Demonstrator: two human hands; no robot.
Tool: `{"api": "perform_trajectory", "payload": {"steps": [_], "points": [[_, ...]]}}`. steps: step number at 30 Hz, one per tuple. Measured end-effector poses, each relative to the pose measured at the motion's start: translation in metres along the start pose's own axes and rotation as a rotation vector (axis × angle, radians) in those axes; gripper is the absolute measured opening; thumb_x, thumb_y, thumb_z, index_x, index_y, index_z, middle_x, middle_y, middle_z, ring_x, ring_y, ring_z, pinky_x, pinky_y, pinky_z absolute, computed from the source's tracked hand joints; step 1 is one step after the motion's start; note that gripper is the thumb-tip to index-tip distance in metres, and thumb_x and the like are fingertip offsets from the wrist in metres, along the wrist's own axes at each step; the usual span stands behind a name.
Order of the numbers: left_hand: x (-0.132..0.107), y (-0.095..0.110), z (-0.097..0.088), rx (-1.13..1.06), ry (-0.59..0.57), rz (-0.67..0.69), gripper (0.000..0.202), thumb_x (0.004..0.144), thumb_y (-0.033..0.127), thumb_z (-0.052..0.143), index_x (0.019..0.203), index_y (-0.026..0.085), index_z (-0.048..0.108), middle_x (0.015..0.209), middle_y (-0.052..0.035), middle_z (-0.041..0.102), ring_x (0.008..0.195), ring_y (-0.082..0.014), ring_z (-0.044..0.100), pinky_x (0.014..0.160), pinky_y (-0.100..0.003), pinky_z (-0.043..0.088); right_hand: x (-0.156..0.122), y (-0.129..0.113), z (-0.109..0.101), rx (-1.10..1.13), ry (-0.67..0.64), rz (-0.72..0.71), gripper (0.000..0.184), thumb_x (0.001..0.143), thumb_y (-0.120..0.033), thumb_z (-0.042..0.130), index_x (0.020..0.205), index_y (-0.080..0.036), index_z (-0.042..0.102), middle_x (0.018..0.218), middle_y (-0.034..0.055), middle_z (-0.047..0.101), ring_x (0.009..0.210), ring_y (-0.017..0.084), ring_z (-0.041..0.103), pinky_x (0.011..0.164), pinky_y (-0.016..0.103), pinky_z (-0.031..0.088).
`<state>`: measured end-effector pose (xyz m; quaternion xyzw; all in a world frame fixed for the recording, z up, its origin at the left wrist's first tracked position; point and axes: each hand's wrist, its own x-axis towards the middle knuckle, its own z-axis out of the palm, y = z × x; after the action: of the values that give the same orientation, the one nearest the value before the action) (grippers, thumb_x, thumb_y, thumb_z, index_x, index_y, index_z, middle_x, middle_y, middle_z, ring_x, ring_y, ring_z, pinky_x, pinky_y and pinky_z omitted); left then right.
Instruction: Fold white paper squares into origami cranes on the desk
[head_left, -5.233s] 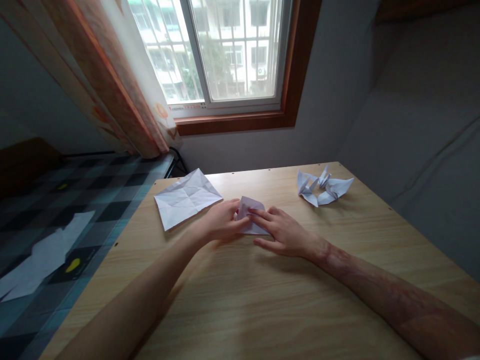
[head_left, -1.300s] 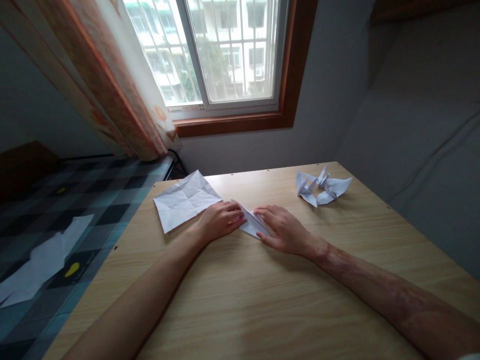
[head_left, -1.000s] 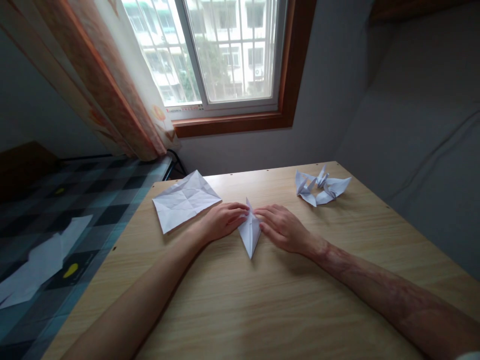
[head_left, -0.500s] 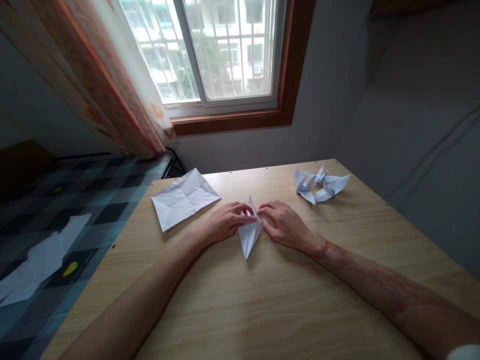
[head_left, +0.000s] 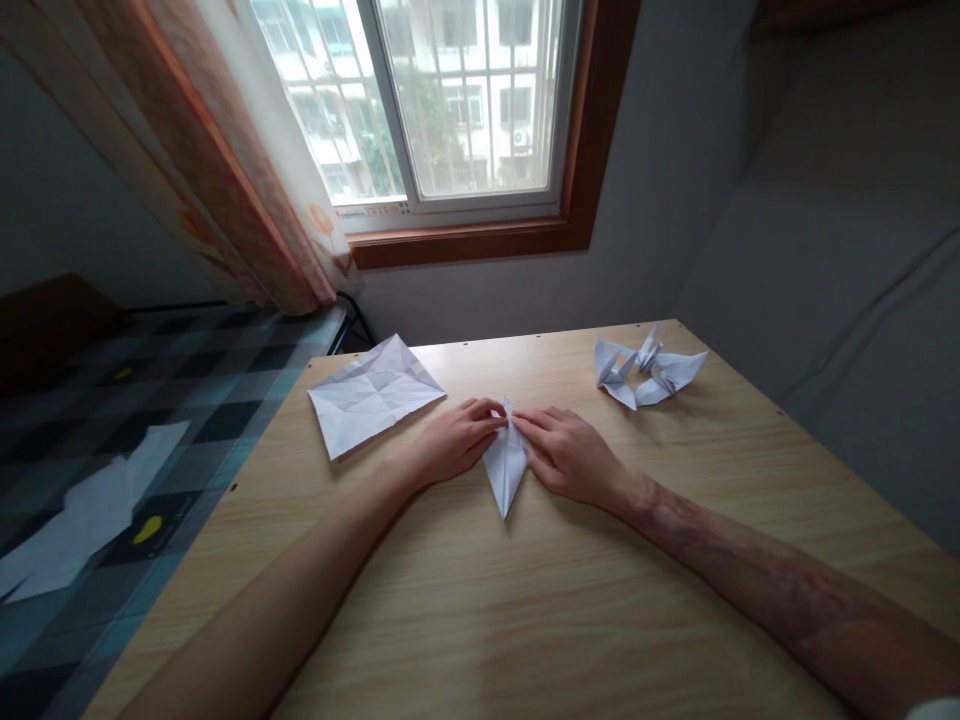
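Observation:
A white folded paper (head_left: 505,474), a narrow kite shape with a centre crease, lies on the wooden table with one point towards me. My left hand (head_left: 459,440) grips its upper left part, fingers curled and closed over it. From the other side, my right hand (head_left: 574,455) has its fingers together on the upper right edge, pressing and holding it. The fingers partly hide the paper's far end, where a thin tip shows between them.
Left on the table (head_left: 420,620) lies a creased white sheet (head_left: 375,395). Several folded paper cranes (head_left: 679,372) sit clustered at the back right. A bed with a checked cover (head_left: 247,345) stands at the left, with torn white paper (head_left: 97,510) on it. Behind is a window (head_left: 480,100).
The folded paper has turned slightly and now lies more upright and flatter. The fingers of my right hand have moved left onto its upper part, closer to my left hand.

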<state>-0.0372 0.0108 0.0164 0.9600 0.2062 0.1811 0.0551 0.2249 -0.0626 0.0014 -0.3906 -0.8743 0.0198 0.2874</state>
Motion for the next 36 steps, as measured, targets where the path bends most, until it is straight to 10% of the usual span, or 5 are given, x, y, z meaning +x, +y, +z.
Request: {"api": "perform_trajectory", "payload": {"steps": [17, 27, 36], "points": [[0.0, -0.002, 0.003, 0.021, 0.04, -0.076, 0.031, 0.112, 0.025, 0.051, 0.13, 0.027, 0.077, 0.139, -0.0093, 0.076, 0.124, -0.0256, 0.072, 0.108, -0.044, 0.056, 0.0, 0.005, -0.004, 0.008, -0.078, -0.184, 0.033, 0.102, -0.019, 0.064, 0.133, -0.023, 0.075, 0.142, 0.0114, 0.076, 0.127, 0.031, 0.071, 0.117, 0.053, 0.052], [0.002, 0.008, -0.005, -0.087, 0.078, -0.005, 0.044, 0.09, 0.057, 0.084, 0.118, 0.023, 0.079, 0.119, -0.0109, 0.08, 0.105, -0.0259, 0.077, 0.094, -0.038, 0.06, -0.001, 0.013, 0.002, 0.073, 0.046, 0.026, 0.019, 0.098, -0.016, 0.069, 0.113, -0.024, 0.077, 0.118, 0.0091, 0.078, 0.11, 0.029, 0.069, 0.102, 0.048, 0.056], [0.002, 0.005, -0.006, -0.073, 0.084, 0.045, 0.019, 0.107, 0.034, 0.067, 0.101, 0.025, 0.082, 0.11, -0.0064, 0.084, 0.099, -0.0199, 0.079, 0.097, -0.034, 0.059, 0.0, 0.017, 0.004, 0.081, 0.033, 0.116, 0.036, 0.087, -0.009, 0.07, 0.119, -0.024, 0.072, 0.136, 0.0098, 0.074, 0.128, 0.032, 0.066, 0.11, 0.051, 0.052]]}}
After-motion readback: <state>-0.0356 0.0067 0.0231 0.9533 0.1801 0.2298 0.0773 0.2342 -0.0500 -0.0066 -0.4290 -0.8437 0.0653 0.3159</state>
